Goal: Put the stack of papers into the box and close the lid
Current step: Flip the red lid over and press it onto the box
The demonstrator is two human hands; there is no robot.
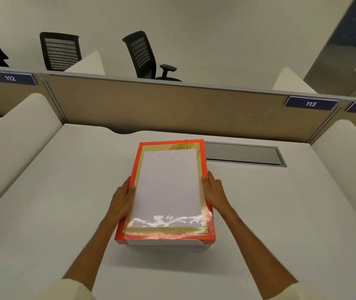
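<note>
A red lid [205, 234] with a gold border and a glossy clear window sits over a white box [166, 244], whose front wall shows beneath the lid's near edge. White paper [168, 182] is visible through the window. My left hand [122, 201] grips the lid's left edge, thumb on top. My right hand [214, 191] grips the lid's right edge the same way. I cannot tell whether the lid is pressed fully down.
The box stands in the middle of a white desk [281, 213]. A grey cable flap [244, 153] lies in the desk just behind it. Beige partitions [183, 107] with number plates 112 and 113 wall the back. Black office chairs [144, 55] stand beyond.
</note>
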